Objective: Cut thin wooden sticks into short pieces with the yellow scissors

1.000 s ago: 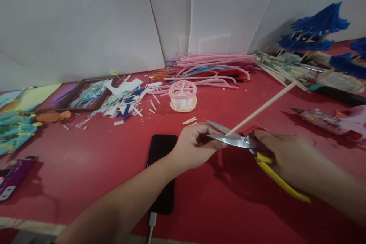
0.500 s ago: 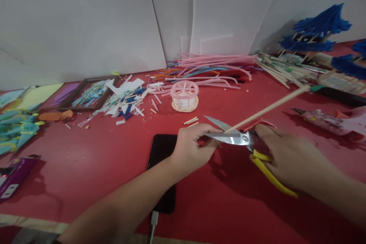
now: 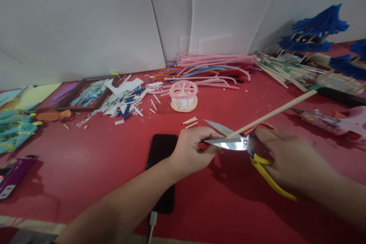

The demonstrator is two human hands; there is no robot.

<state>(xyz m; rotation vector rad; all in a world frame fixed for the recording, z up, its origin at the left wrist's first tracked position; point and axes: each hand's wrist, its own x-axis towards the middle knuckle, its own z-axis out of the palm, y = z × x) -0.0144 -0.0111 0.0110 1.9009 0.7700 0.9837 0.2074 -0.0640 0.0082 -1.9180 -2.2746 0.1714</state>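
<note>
My left hand point(image 3: 196, 148) pinches the near end of a thin wooden stick point(image 3: 274, 112), which slants up to the right. Around that stick, close to my left fingertips, lie the parted blades of a pair of scissors point(image 3: 231, 143) with yellow handles. My right hand point(image 3: 288, 156) is wrapped round those handles. Beyond my left hand stands a small round model point(image 3: 183, 97) with a pink spoked top, white middle and pale base. A few short cut stick pieces point(image 3: 190, 122) lie between it and my hand.
Under my left forearm is a black phone point(image 3: 161, 167) with a white cable. A pink glue gun point(image 3: 328, 122) lies at right, near blue-roofed models point(image 3: 320, 21). Pink strips point(image 3: 217, 61) and wooden sticks point(image 3: 283, 68) lie along the wall. Scraps point(image 3: 128, 99) and a frame point(image 3: 107, 99) sit at left.
The far end of the stick has swung slightly right and down. The scissors have shifted a little, their blades still parted around it. Both hands keep their grips.
</note>
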